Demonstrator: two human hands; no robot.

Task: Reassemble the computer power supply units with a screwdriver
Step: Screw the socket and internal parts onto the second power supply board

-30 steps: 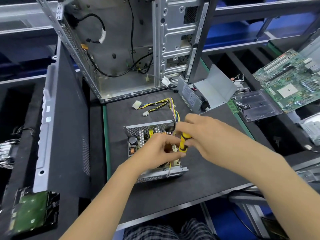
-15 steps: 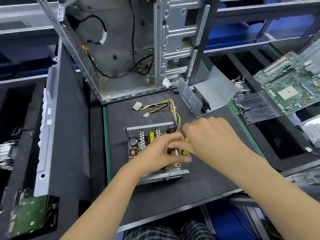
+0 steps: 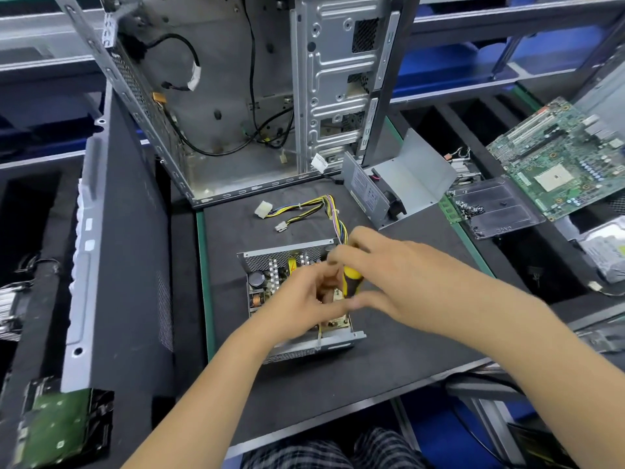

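Observation:
An open power supply unit (image 3: 270,265) lies on the black mat, its circuit board bare and its yellow and black cable bundle (image 3: 304,208) trailing away from me. My right hand (image 3: 389,279) grips the yellow and black screwdriver (image 3: 351,280), held upright over the board's right side. My left hand (image 3: 304,299) reaches into the unit beside the screwdriver, fingers curled near its shaft; the tip and what those fingers hold are hidden. The grey power supply cover (image 3: 406,181) with its fan lies behind to the right.
An empty computer case (image 3: 236,96) stands at the back of the mat. Its dark side panel (image 3: 118,248) lies on the left, above a hard drive (image 3: 64,424). On the right sit a clear screw tray (image 3: 497,208) and a green motherboard (image 3: 561,157).
The view has shifted slightly. My right hand has turned on the screwdriver, so more of the handle shows between my hands; my left hand stays inside the unit.

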